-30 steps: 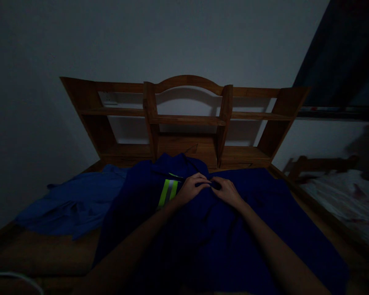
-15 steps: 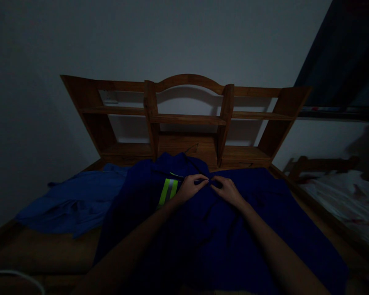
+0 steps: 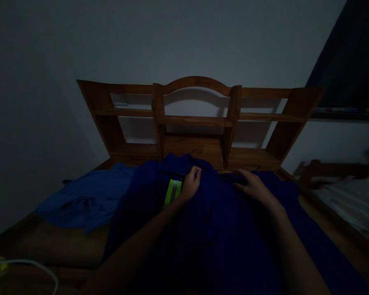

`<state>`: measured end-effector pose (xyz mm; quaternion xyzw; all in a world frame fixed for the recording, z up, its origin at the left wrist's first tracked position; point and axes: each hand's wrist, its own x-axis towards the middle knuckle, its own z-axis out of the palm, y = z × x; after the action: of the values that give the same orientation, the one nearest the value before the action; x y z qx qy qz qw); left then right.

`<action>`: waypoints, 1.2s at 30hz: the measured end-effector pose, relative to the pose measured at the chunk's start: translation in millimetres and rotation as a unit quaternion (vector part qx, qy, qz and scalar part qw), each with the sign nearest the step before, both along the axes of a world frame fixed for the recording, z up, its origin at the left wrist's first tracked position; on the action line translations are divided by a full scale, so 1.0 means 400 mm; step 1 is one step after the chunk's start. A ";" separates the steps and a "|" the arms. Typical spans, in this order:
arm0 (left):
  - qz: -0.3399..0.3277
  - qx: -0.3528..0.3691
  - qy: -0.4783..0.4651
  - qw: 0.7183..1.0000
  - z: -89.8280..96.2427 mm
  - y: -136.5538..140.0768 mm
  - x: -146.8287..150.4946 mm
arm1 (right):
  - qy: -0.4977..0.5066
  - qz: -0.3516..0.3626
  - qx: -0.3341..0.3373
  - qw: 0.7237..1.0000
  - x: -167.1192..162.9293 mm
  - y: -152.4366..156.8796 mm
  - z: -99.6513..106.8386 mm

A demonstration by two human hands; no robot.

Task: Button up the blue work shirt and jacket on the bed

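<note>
A dark blue work jacket (image 3: 221, 246) lies spread out in front of me, with a yellow-green and grey reflective strip (image 3: 173, 191) on its left part. My left hand (image 3: 192, 183) is closed in a pinch at the upper middle of the jacket, just right of the strip. Off to the right, my right hand (image 3: 254, 187) curls its thumb and fingers around a raised fold of the same cloth near the collar end. Dim light hides the finer details of the fabric between the fingers.
A lighter blue garment (image 3: 92, 196) lies crumpled at the left. Behind the jacket stands a wooden headboard shelf (image 3: 197, 120) against the wall. A white cable (image 3: 33, 262) runs at the lower left. Pale bedding or plastic (image 3: 350, 200) lies at the right, below a dark window (image 3: 350, 61).
My hands were close together at the jacket's middle and are now apart. The right hand has moved right, and cloth near it has shifted. The view has turned slightly left.
</note>
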<state>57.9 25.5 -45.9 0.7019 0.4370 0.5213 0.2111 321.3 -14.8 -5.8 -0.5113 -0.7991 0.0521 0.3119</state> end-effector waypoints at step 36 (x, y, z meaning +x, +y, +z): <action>-0.068 0.269 0.326 0.904 0.051 -0.114 0.040 | 0.242 0.054 -0.069 0.966 -0.118 -0.008 -0.032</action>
<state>73.9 -20.1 -25.4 0.8908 0.2755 0.3457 -0.1049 274.1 -17.9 -18.8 -0.4601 -0.7204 0.2460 0.4570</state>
